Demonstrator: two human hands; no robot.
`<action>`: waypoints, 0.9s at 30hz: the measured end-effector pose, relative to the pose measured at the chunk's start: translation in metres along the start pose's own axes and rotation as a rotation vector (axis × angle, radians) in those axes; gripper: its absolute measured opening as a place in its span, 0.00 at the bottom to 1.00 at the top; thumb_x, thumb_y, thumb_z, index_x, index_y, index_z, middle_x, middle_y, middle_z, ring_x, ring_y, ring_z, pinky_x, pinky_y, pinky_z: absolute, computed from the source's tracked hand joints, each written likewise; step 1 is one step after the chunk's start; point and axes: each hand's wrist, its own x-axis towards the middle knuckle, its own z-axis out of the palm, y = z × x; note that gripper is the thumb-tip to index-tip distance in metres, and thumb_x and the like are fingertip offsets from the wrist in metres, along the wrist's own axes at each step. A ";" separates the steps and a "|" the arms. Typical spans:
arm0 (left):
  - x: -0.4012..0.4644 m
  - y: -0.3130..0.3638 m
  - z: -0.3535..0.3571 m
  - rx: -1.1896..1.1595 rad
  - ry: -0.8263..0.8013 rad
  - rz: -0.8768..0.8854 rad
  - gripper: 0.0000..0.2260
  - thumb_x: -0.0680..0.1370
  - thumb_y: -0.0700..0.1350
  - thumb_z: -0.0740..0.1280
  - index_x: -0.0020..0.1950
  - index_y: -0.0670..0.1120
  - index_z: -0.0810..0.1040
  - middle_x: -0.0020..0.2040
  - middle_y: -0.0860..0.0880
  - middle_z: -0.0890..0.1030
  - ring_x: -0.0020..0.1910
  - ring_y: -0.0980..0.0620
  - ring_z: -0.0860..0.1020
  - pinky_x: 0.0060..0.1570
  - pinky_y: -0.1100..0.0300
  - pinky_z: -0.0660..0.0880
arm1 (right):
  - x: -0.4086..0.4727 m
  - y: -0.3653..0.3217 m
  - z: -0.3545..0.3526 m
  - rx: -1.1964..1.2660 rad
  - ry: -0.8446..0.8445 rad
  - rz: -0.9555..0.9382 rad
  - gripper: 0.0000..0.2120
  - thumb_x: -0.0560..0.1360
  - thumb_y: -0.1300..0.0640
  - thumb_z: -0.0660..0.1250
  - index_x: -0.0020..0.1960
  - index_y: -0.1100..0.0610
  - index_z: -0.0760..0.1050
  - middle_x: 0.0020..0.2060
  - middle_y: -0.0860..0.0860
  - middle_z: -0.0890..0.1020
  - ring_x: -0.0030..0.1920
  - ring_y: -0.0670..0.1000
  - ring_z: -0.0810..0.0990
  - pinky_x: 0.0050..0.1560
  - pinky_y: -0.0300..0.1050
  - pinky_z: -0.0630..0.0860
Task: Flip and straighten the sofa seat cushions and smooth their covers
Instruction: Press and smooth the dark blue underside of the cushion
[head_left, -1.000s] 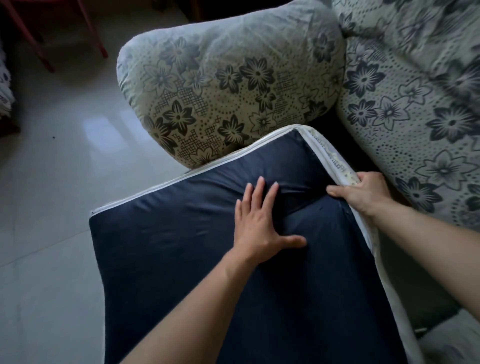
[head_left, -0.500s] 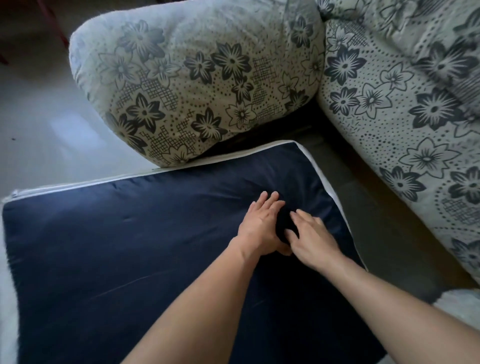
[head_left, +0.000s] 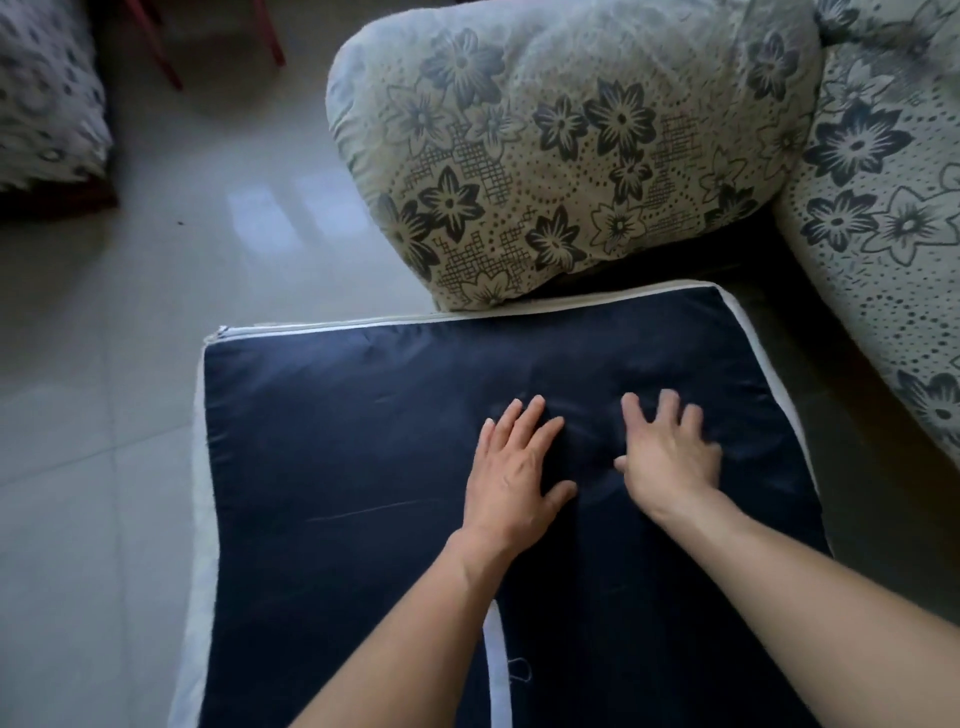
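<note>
A seat cushion (head_left: 337, 441) lies flat on the sofa base with its dark navy underside up and white piping along its edges. My left hand (head_left: 511, 467) rests palm down near the cushion's middle, fingers straight and spread. My right hand (head_left: 670, 457) lies flat just to its right, fingers spread on the navy fabric. A gap of fabric separates the two hands. A white strip (head_left: 496, 670) with a loose thread shows on the cover between my forearms.
The floral sofa armrest (head_left: 561, 150) rises just beyond the cushion's far edge. The floral backrest (head_left: 883, 218) runs along the right, with the bare grey sofa base (head_left: 810, 374) between it and the cushion. Pale tiled floor (head_left: 130, 364) lies left; another patterned seat (head_left: 47, 98) stands far left.
The cushion went from raised, my right hand gripping its white edge, to lying flat. Both hands met at its middle and have now slid apart, spread flat on the fabric.
</note>
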 end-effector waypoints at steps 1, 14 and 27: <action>-0.002 -0.003 -0.001 -0.023 -0.015 -0.007 0.32 0.77 0.55 0.67 0.78 0.52 0.58 0.80 0.53 0.48 0.79 0.52 0.43 0.77 0.53 0.40 | -0.003 -0.014 -0.002 -0.036 0.045 -0.086 0.34 0.77 0.54 0.66 0.76 0.46 0.50 0.73 0.58 0.53 0.68 0.62 0.60 0.57 0.55 0.75; -0.061 -0.073 -0.023 -0.198 -0.049 -0.285 0.32 0.77 0.50 0.66 0.78 0.54 0.56 0.80 0.56 0.47 0.78 0.54 0.43 0.76 0.54 0.50 | -0.026 -0.107 0.009 0.096 -0.160 0.028 0.60 0.64 0.23 0.62 0.78 0.53 0.35 0.75 0.64 0.32 0.72 0.74 0.34 0.62 0.80 0.55; -0.085 -0.133 -0.026 -0.306 0.152 -0.543 0.29 0.78 0.52 0.66 0.77 0.56 0.59 0.80 0.55 0.50 0.78 0.53 0.45 0.77 0.52 0.48 | -0.021 -0.122 0.017 0.079 -0.209 0.146 0.62 0.64 0.26 0.66 0.77 0.52 0.29 0.73 0.61 0.27 0.72 0.70 0.29 0.64 0.82 0.51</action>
